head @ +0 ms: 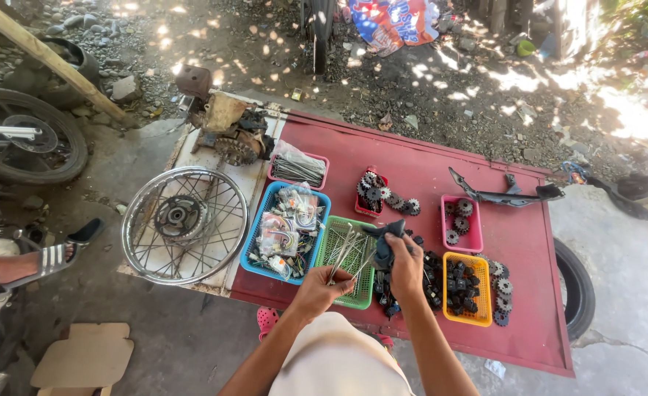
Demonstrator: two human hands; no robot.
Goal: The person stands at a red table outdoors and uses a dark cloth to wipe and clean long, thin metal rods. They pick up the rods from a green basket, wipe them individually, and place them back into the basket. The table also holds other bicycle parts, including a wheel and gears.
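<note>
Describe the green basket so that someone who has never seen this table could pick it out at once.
Start at the red table and look along its near edge, right of the spoked wheel. The green basket sits between the blue tray of bagged parts and the yellow basket. It alone is green mesh, and the left hand holds a bunch of thin metal spokes over it.

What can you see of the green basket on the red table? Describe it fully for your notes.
The green basket is a rectangular tray of slotted plastic with low walls. It sits flat near the front edge of the red table, between a blue basket and a heap of dark parts. Thin metal spokes fan across it, gripped in the left hand at its near edge. Its bottom is mostly bare.
</note>
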